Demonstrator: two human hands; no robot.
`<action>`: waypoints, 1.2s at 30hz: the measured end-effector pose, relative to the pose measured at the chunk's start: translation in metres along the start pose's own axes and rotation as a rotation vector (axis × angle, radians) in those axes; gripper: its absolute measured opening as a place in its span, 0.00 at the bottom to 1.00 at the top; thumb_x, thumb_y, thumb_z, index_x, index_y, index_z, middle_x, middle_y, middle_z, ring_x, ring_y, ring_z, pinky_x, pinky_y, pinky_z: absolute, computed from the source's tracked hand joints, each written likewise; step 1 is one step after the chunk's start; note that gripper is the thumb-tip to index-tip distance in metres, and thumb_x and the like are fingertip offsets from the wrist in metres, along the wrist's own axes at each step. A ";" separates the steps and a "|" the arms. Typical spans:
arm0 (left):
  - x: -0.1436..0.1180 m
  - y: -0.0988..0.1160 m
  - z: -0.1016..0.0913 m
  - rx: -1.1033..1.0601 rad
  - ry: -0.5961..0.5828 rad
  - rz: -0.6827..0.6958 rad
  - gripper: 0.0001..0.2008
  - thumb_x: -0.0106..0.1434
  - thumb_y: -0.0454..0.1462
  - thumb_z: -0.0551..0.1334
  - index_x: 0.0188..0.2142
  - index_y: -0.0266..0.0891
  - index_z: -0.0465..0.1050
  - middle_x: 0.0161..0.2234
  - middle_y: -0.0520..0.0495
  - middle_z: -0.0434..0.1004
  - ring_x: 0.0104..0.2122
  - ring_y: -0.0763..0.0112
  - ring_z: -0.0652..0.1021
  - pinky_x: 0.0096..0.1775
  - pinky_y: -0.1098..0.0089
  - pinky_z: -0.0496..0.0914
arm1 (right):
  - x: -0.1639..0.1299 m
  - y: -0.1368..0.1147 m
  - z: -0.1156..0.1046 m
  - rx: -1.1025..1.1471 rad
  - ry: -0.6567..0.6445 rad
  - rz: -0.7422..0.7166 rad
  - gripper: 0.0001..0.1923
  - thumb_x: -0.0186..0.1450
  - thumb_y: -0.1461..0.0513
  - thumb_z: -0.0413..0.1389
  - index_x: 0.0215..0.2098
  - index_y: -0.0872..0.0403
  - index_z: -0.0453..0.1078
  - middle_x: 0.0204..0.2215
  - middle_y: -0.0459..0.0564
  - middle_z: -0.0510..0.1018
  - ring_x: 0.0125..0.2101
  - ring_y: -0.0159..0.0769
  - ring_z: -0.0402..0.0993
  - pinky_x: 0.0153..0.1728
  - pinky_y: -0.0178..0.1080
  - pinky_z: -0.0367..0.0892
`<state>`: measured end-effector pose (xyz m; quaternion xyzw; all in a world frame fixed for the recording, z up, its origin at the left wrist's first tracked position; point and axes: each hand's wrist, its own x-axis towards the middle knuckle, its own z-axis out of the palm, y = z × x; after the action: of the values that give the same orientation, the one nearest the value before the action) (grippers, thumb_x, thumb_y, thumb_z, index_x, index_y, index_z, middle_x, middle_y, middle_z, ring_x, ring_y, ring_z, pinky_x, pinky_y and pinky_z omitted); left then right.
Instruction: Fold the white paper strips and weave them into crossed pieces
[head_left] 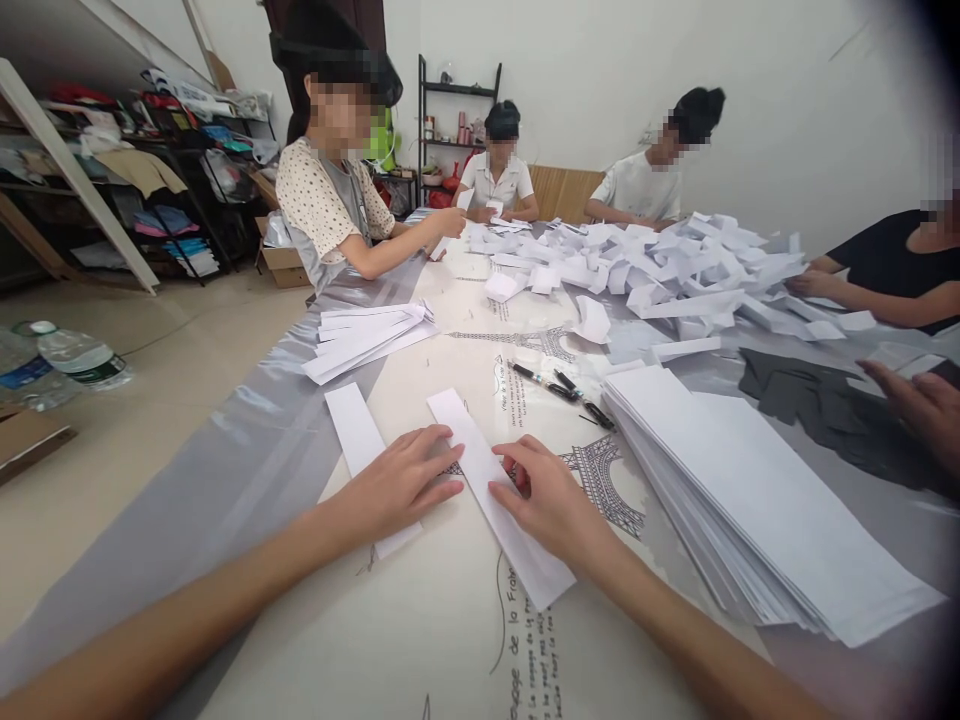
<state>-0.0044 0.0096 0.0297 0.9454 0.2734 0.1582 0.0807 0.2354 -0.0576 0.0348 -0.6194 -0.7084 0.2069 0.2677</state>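
Observation:
A long white folded paper strip [495,490] lies slantwise on the table between my two hands. Along its left edge rest the fingertips of my left hand [409,475], which is palm down with the fingers apart. My right hand [544,490] touches the right edge with its thumb and forefinger, spaced apart, its other fingers bent beneath. A second white paper strip [352,430] lies partly under my left hand, which hides its middle. To the right of my right hand stands a thick stack of white paper sheets [720,450], slightly fanned.
Several pens [559,385] lie beyond my right hand. A small pile of paper strips [367,335] lies at the left edge, and a large heap of folded papers [645,260] at the back right. Several people sit around the table; one person's hand [911,400] is at the right.

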 end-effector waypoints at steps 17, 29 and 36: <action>-0.002 -0.010 0.000 0.026 0.110 0.120 0.17 0.77 0.44 0.53 0.57 0.38 0.71 0.56 0.39 0.76 0.57 0.56 0.76 0.58 0.55 0.71 | -0.003 0.004 0.005 -0.067 -0.216 -0.342 0.23 0.77 0.56 0.47 0.67 0.51 0.66 0.69 0.48 0.64 0.71 0.46 0.54 0.69 0.57 0.58; 0.000 -0.016 0.000 0.097 0.123 0.165 0.16 0.78 0.41 0.51 0.53 0.38 0.75 0.55 0.40 0.78 0.53 0.58 0.79 0.56 0.55 0.73 | -0.002 0.019 0.003 -0.206 -0.190 -0.499 0.29 0.77 0.60 0.47 0.75 0.46 0.48 0.72 0.46 0.58 0.71 0.42 0.54 0.70 0.56 0.57; 0.000 -0.016 0.001 0.126 0.110 0.149 0.16 0.78 0.39 0.51 0.54 0.38 0.75 0.56 0.42 0.78 0.54 0.59 0.79 0.57 0.54 0.71 | -0.001 0.024 0.003 -0.222 -0.204 -0.533 0.30 0.78 0.60 0.45 0.76 0.42 0.43 0.72 0.44 0.56 0.71 0.42 0.53 0.70 0.57 0.55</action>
<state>-0.0123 0.0230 0.0248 0.9561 0.2159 0.1979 -0.0060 0.2520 -0.0551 0.0177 -0.4132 -0.8875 0.1116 0.1709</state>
